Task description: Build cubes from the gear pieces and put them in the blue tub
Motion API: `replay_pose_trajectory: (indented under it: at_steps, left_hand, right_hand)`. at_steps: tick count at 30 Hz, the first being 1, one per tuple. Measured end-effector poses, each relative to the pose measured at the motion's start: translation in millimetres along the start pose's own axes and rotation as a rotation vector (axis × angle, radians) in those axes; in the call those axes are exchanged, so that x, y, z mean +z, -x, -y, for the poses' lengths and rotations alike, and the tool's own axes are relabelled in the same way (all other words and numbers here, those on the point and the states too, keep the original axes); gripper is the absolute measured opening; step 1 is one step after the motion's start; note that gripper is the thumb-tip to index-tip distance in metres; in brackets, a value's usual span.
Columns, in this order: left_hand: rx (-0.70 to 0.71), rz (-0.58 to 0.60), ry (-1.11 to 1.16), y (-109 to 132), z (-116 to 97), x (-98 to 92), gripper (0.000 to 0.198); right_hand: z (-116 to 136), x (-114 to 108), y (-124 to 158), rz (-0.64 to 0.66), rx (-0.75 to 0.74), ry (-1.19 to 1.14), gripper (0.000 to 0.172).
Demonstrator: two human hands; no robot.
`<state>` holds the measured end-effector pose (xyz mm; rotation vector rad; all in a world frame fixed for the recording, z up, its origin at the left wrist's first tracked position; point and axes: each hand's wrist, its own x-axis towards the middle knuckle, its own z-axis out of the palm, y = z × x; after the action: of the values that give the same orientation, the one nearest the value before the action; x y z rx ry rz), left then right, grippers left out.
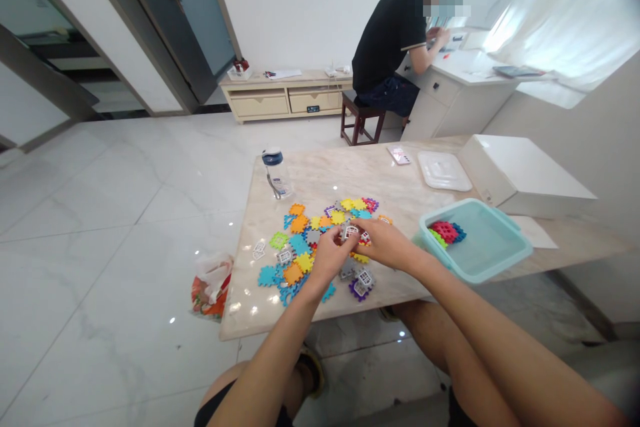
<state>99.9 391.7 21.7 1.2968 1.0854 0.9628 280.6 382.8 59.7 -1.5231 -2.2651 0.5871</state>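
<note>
Both my hands meet over a spread of interlocking plastic tiles in the middle of the marble table. Between their fingertips is a white window piece [351, 231], with a bit of grey at its edge. My left hand [330, 255] pinches it from the left, and my right hand [381, 243] grips from the right. Around them lie a yellow tile [303, 262], an orange tile [293, 273], a blue tile [267, 275] and a lime green frame tile [279, 240]. A purple tile [360, 290] with a white window sits near the front edge. My hands cover some pieces.
Right of my hands stands a light teal bin [480, 267] with red, green and blue pieces inside. Behind it are a white lid [444, 170] and a white box [530, 173]. A water bottle [277, 177] and a phone [399, 155] rest farther back. A person [387, 40] sits at another desk.
</note>
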Motion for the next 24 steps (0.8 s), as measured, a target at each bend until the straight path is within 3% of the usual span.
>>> replay_pose_trajectory:
  at_steps: [5,24]
  left_hand:
    - [-0.01,-0.002,-0.001,0.3,0.4,0.7,0.03]
    - [-0.049,-0.005,-0.031,-1.4,2.4,-0.2,0.029]
  right_hand:
    - [-2.3,1.5,0.7,0.008,-0.006,0.015,0.049]
    - [5.0,-1.5,0.8,0.013,0.042,0.066,0.044]
